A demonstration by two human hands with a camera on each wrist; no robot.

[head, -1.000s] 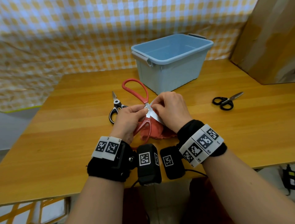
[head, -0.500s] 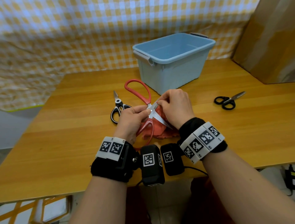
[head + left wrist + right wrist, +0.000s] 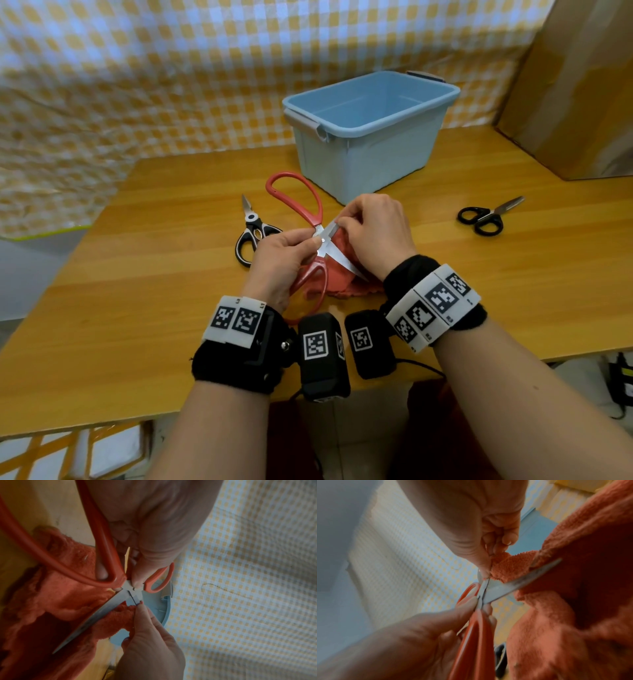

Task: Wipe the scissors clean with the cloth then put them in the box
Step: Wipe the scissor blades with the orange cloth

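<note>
Pinching red scissors (image 3: 310,219) at pivot, left hand (image 3: 279,263) fingers, right hand (image 3: 375,233) fingers clamping cloth (image 3: 346,274) on blade

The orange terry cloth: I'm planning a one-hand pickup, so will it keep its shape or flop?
The orange terry cloth will probably flop: it lies bunched in soft folds on the wooden table and drapes around the red-handled scissors' blade. Its fuzzy pile likely grips well. It looks light, so a pinch should suffice.

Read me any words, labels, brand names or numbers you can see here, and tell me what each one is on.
No readable words, brands or numbers.
White wrist bands: black-and-white square code markers, with tiny marks at the edges too small to read.
Black wrist camera units: one code marker each, no text.
Red scissors, blue box: nothing printed shows.
</note>
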